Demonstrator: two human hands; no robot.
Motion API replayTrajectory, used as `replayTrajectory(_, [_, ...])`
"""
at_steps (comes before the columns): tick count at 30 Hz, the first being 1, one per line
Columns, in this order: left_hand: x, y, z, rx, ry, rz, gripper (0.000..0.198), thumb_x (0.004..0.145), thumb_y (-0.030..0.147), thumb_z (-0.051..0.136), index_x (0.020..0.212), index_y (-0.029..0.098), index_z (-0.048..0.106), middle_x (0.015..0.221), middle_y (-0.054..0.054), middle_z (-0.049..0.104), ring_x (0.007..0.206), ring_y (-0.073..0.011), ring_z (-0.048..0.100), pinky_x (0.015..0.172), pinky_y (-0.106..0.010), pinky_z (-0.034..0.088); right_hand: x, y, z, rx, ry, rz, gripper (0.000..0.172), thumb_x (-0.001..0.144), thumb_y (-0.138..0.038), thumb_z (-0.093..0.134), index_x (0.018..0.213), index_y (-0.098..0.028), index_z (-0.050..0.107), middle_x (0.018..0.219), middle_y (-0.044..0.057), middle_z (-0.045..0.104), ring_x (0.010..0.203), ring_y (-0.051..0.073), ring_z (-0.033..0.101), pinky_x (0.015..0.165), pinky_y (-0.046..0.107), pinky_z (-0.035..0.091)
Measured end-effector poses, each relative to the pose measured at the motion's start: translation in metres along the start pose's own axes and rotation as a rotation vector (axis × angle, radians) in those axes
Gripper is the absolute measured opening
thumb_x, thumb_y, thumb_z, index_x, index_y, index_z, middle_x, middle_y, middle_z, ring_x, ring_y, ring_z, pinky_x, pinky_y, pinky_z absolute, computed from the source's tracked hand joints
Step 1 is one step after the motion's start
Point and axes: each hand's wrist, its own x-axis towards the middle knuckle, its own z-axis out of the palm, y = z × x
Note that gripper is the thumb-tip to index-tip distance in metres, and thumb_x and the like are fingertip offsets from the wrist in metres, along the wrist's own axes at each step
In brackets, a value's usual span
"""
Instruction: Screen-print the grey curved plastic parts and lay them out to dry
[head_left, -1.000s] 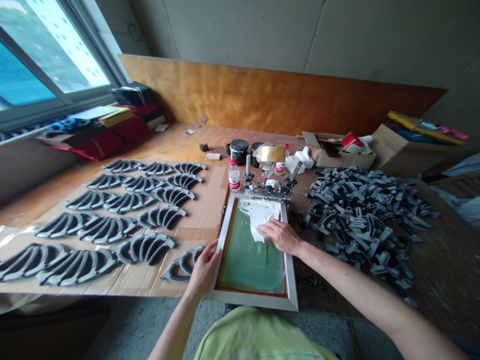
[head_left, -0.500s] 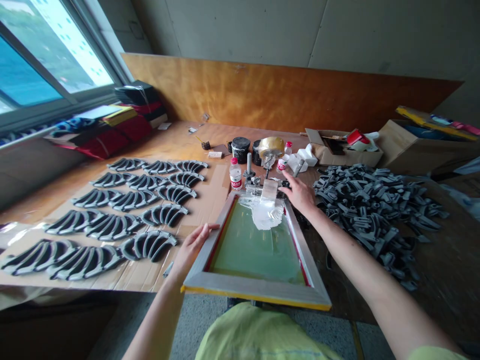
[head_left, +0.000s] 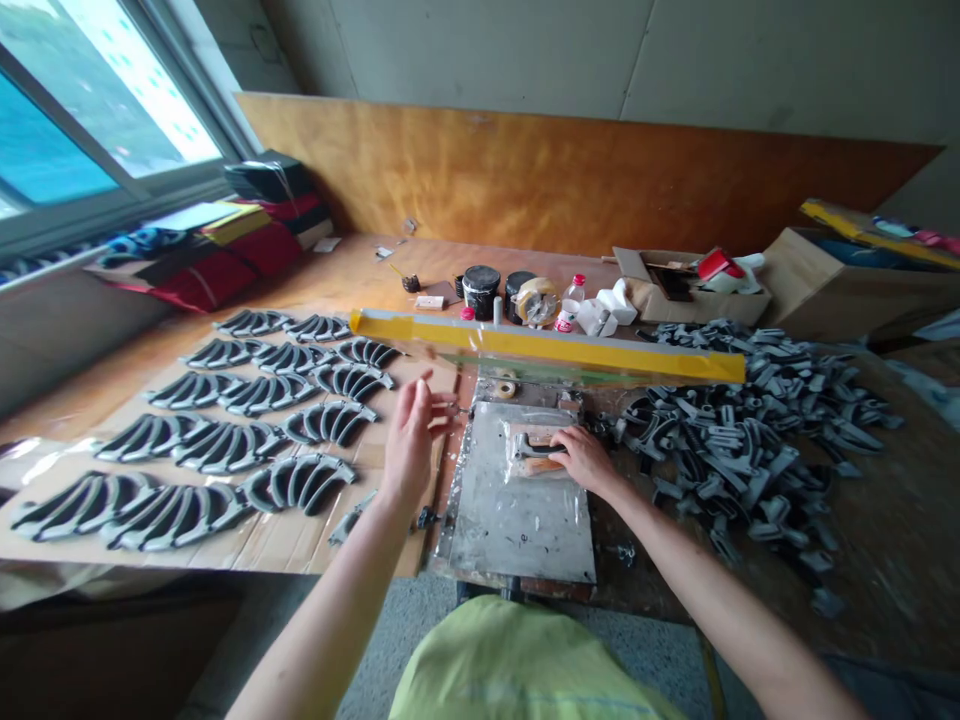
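The screen-printing frame (head_left: 547, 343) is tilted up, its yellow-taped front edge facing me. Beneath it lies a grey metal base plate (head_left: 517, 530) with a small wooden jig (head_left: 541, 464) on top. My right hand (head_left: 589, 458) pinches one end of a dark grey curved plastic part (head_left: 534, 447) that sits at the jig. My left hand (head_left: 414, 425) is in the air left of the plate, fingers apart and somewhat blurred, with nothing visible in it. A tape roll (head_left: 506, 388) rests at the plate's back.
Rows of fanned grey curved parts (head_left: 225, 435) cover cardboard (head_left: 262, 545) on the left. A heap of similar parts (head_left: 750, 430) lies right. Behind the frame stand black tubs (head_left: 481, 290), a red-capped bottle (head_left: 576, 290) and an open cardboard box (head_left: 697, 305).
The frame has swung up from lying flat, uncovering the plate and jig. My left hand has left the frame's side. My right hand has come down and nearer, onto the curved part.
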Motion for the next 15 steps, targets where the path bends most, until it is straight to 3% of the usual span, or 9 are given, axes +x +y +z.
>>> replayTrajectory(3, [-0.042, -0.052, -0.001, 0.141, -0.21, -0.443, 0.063, 0.073, 0.063, 0.067, 0.112, 0.014, 0.063, 0.093, -0.013, 0.073, 0.071, -0.019, 0.068, 0.055, -0.027, 0.054, -0.012, -0.036, -0.012, -0.014, 0.08, -0.069, 0.003, 0.088, -0.023, 0.063, 0.088, -0.02, 0.063, 0.093, 0.006, 0.062, 0.093, 0.021, 0.056, 0.086, 0.034, 0.046])
replayTrajectory(4, [-0.056, -0.068, 0.0, 0.137, -0.226, -0.543, 0.064, 0.074, 0.065, 0.066, 0.113, 0.015, 0.063, 0.1, -0.015, 0.072, 0.076, -0.0211, 0.069, 0.055, -0.029, 0.055, -0.018, -0.053, -0.012, -0.034, 0.107, -0.135, 0.004, 0.09, -0.024, 0.061, 0.089, -0.02, 0.063, 0.092, 0.006, 0.061, 0.093, 0.021, 0.055, 0.085, 0.035, 0.046])
replayTrajectory(7, [-0.086, -0.103, -0.003, 0.02, -0.109, -0.628, 0.056, 0.076, 0.064, 0.064, 0.103, 0.016, 0.063, 0.098, -0.012, 0.072, 0.08, -0.0209, 0.069, 0.056, -0.027, 0.055, -0.032, -0.097, -0.005, -0.075, 0.105, -0.438, 0.012, 0.094, -0.025, 0.053, 0.092, -0.021, 0.065, 0.089, 0.006, 0.062, 0.092, 0.021, 0.054, 0.088, 0.037, 0.045])
replayTrajectory(9, [-0.091, -0.115, -0.014, -0.03, -0.014, -0.604, 0.05, 0.075, 0.061, 0.067, 0.096, 0.016, 0.062, 0.088, -0.009, 0.071, 0.075, -0.0185, 0.069, 0.054, -0.024, 0.054, -0.035, -0.101, 0.001, -0.037, 0.099, -0.554, 0.014, 0.094, -0.028, 0.054, 0.1, -0.023, 0.066, 0.091, 0.005, 0.064, 0.094, 0.02, 0.056, 0.091, 0.036, 0.044])
replayTrajectory(12, [-0.086, -0.122, -0.053, -0.002, 0.16, -0.546, 0.046, 0.076, 0.059, 0.067, 0.094, 0.017, 0.06, 0.083, -0.006, 0.07, 0.07, -0.017, 0.068, 0.054, -0.023, 0.053, -0.034, -0.05, -0.005, 0.017, 0.166, -0.38, 0.018, 0.095, -0.029, 0.053, 0.105, -0.023, 0.067, 0.096, 0.005, 0.067, 0.094, 0.018, 0.058, 0.088, 0.032, 0.046])
replayTrajectory(15, [-0.085, -0.13, -0.111, 0.098, 0.416, -0.503, 0.044, 0.08, 0.06, 0.06, 0.089, 0.017, 0.058, 0.076, -0.006, 0.069, 0.067, -0.0173, 0.068, 0.056, -0.025, 0.053, -0.034, 0.046, -0.018, -0.084, 0.248, -0.038, 0.026, 0.094, -0.022, 0.044, 0.099, -0.02, 0.07, 0.098, 0.009, 0.067, 0.091, 0.021, 0.06, 0.083, 0.033, 0.048])
